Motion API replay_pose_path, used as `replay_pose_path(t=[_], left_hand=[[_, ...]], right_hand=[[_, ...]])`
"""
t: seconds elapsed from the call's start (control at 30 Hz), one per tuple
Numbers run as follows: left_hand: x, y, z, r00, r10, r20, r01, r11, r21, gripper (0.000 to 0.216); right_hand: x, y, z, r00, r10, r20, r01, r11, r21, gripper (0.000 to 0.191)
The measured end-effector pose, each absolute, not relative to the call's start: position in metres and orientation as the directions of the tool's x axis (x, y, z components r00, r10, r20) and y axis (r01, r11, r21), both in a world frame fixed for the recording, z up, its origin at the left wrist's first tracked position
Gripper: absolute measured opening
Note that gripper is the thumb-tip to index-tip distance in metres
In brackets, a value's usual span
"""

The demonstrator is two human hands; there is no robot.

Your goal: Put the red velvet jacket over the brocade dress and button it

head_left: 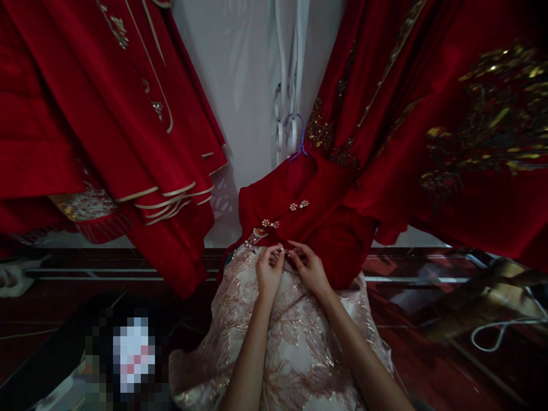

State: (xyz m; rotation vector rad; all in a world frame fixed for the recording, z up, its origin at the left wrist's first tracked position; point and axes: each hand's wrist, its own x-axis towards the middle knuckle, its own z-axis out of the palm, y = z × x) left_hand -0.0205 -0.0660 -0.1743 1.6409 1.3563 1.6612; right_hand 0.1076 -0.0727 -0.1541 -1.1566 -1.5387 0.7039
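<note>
A red garment (338, 228) with a purple hanger (302, 134) in its neck lies over the pale floral brocade cloth (299, 348) across my lap. Pearly flower-shaped clasps (298, 205) run down its front, and a fan-shaped ornament with dangling strands (257, 234) sits beside them. My left hand (269, 268) pinches a small jewelled clasp (286, 251) at the garment's lower front. From the other side, my right hand (310, 271) closes thumb and forefinger on the same clasp. The fingertips hide most of it, so its fastening cannot be made out.
Red garments with pale piping (180, 188) hang on the left. More red cloth with gold sequins (492, 114) hangs on the right. White hangers (292, 68) hang against the pale wall behind. A wooden piece (483, 302) and a white cord (492, 342) lie at right.
</note>
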Motion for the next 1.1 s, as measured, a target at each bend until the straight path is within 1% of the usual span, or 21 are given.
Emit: replay_pose_path(t=[0.1, 0.23, 0.43, 0.63, 0.7, 0.8, 0.97, 1.1], left_hand=[[-0.020, -0.066, -0.174, -0.201, 0.855, 0.478, 0.279, -0.418, 0.865, 0.019], [-0.019, -0.065, -0.175, -0.184, 0.858, 0.479, 0.262, -0.427, 0.865, 0.018], [-0.021, -0.066, -0.181, -0.186, 0.857, 0.480, 0.249, -0.431, 0.867, 0.020], [-0.023, -0.062, -0.191, -0.140, 0.901, 0.410, 0.212, -0.377, 0.902, 0.025], [-0.022, -0.062, -0.190, -0.146, 0.909, 0.391, 0.197, -0.360, 0.912, 0.025], [-0.019, -0.065, -0.188, -0.175, 0.900, 0.399, 0.180, -0.369, 0.912, 0.025], [-0.018, -0.067, -0.187, -0.226, 0.886, 0.406, 0.152, -0.379, 0.913, 0.025], [-0.020, -0.066, -0.190, -0.190, 0.896, 0.400, 0.147, -0.377, 0.914, 0.024]], right_hand=[[0.107, -0.076, -0.150, -0.020, 0.914, 0.405, 0.280, 0.394, -0.875, 0.035], [0.102, -0.073, -0.149, 0.006, 0.892, 0.452, 0.271, 0.434, -0.859, 0.033], [0.089, -0.064, -0.166, 0.104, 0.858, 0.503, 0.361, 0.439, -0.823, 0.030], [0.081, -0.066, -0.180, 0.197, 0.817, 0.542, 0.344, 0.460, -0.819, 0.028], [0.081, -0.066, -0.182, 0.205, 0.808, 0.552, 0.355, 0.464, -0.812, 0.026], [0.083, -0.068, -0.182, 0.208, 0.802, 0.560, 0.364, 0.468, -0.805, 0.025], [0.084, -0.071, -0.181, 0.168, 0.793, 0.585, 0.391, 0.491, -0.778, 0.024], [0.084, -0.073, -0.181, 0.179, 0.783, 0.595, 0.387, 0.500, -0.775, 0.022]])
